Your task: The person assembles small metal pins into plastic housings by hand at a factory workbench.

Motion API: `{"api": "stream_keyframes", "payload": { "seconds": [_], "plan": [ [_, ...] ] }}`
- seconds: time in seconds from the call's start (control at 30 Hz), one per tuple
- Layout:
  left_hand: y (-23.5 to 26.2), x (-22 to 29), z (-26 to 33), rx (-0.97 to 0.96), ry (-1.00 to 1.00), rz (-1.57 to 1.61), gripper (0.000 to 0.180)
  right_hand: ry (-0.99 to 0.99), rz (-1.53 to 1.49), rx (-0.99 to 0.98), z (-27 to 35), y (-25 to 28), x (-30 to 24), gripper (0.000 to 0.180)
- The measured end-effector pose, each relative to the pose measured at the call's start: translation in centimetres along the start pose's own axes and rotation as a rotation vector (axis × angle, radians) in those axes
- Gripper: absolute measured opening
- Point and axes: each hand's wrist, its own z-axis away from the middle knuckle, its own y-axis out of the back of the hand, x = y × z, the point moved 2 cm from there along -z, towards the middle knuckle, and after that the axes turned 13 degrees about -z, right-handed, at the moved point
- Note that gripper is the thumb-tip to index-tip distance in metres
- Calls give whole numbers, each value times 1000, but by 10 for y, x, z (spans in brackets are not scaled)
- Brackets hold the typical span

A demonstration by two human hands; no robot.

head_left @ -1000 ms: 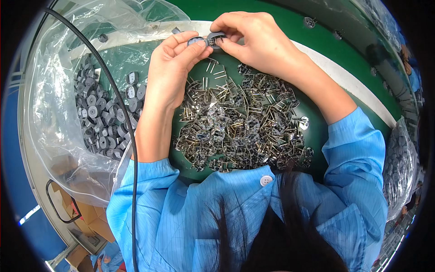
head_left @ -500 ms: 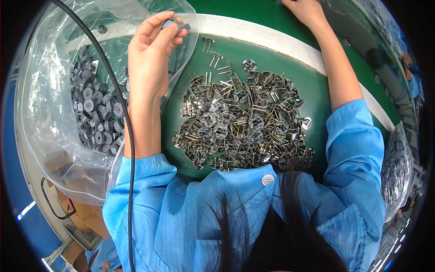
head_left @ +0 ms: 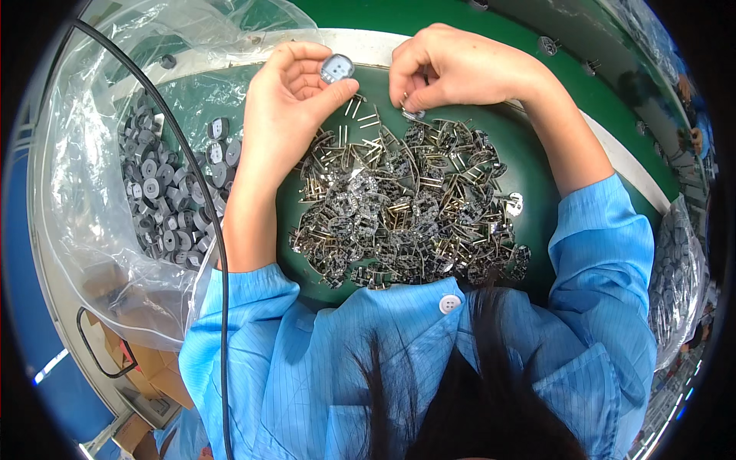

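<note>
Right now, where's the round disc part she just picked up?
Head view, upper centre: the small round disc is pinched in the left hand, above the pile of pinned metal parts, left of the right hand.

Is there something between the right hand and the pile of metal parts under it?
Nothing visible. The right hand already touches the top edge of the pile of metal parts, with its fingertips pinching one piece.

Green work surface [head_left: 529, 165] with white strip [head_left: 613, 149] along far edge. Clear plastic bag [head_left: 84, 176] at left. Cardboard boxes [head_left: 149, 379] lower left. Blue floor [head_left: 38, 307].
</note>
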Motion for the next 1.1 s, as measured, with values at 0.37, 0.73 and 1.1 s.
{"api": "stream_keyframes", "payload": {
  "seconds": [0.37, 0.73, 1.1],
  "plan": [
    [-10, 7, 5, -128, 39, 96, 41, 293, 110, 549, -8, -16, -22, 15],
    [-12, 3, 4, -89, -13, 145, 37, 127, -190, 527, -5, -18, -24, 22],
    [-19, 11, 9, -14, -182, -71, 40, -40, -136, 456, -14, -10, -29, 19]
  ]
}}
